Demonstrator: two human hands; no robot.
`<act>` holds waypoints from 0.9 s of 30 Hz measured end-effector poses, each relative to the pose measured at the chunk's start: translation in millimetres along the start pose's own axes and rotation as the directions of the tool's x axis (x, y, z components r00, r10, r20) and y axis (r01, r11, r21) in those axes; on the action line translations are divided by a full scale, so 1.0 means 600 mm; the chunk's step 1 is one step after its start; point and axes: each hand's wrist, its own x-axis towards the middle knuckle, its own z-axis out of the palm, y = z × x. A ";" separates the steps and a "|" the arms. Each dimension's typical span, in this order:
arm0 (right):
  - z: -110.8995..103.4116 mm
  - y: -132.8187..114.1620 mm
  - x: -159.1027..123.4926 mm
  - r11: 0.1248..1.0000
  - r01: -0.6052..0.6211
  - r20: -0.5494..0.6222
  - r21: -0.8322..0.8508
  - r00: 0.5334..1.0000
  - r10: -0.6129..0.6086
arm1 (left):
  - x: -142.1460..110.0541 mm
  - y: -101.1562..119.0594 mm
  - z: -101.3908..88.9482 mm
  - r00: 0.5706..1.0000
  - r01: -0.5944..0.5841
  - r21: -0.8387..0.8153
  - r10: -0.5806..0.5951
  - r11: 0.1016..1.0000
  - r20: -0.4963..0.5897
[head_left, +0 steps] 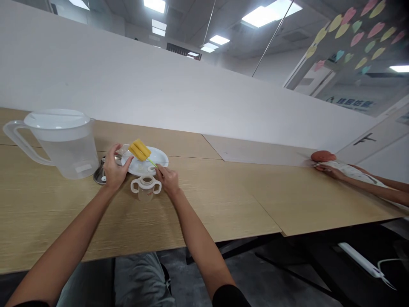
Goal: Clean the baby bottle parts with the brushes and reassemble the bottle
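Note:
My right hand (168, 179) pinches the thin green handle of a yellow sponge brush (139, 149), whose head is raised over a white plate (159, 158). My left hand (113, 168) is closed around a small clear object (124, 150) at the plate's left edge; what it is I cannot make out. A clear baby bottle with two white handles (146, 186) stands upright on the table between my hands, just in front of the plate.
A large clear pitcher with a white lid (60, 140) stands at the left. A small metal dish (99, 172) lies beside it. Another person's arm and hand (351, 177) rest by a reddish object (323, 156) at the far right. A white partition runs behind the wooden table (223, 200).

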 end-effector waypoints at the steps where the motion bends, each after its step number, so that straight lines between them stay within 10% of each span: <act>1: -0.001 -0.001 0.000 1.000 0.019 -0.010 0.000 1.000 -0.019 | 0.000 -0.001 0.000 1.000 -0.005 0.007 0.005 1.000 -0.002; 11: 0.001 0.006 -0.004 0.999 -0.016 -0.136 0.052 0.991 0.023 | 0.007 -0.059 -0.019 0.990 0.139 0.185 -0.130 0.973 -0.062; 27: 0.005 0.010 -0.006 0.997 -0.060 -0.092 0.051 0.994 0.065 | 0.009 -0.067 -0.024 0.826 0.073 0.575 -0.372 0.815 0.423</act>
